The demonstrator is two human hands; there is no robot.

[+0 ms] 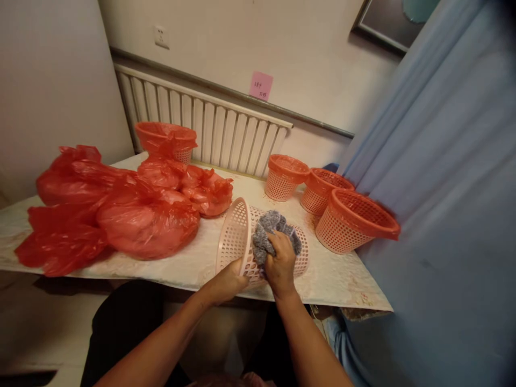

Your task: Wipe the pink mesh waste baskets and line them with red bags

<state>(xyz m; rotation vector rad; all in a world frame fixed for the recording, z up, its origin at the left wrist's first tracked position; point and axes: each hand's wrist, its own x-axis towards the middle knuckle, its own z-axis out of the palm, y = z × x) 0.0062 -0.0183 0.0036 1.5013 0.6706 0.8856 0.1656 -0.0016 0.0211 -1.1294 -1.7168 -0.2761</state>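
A pale pink perforated basket (302, 257) lies on its side near the table's front edge, its wide mouth facing left. My left hand (226, 280) grips the basket's rim at the lower front, with the fingers partly hidden inside. My right hand (281, 262) is closed on a crumpled grey cloth (266, 230), which is pressed against the upper side of the basket. Part of the basket's side is hidden behind the cloth and my right hand.
Several filled red plastic bags (149, 220) cover the left of the table (318, 285). A red-lined basket (166, 134) stands behind them. Three more lined baskets (342, 228) stand at the right, beside a blue curtain (435, 215). A radiator (209, 129) is behind the table.
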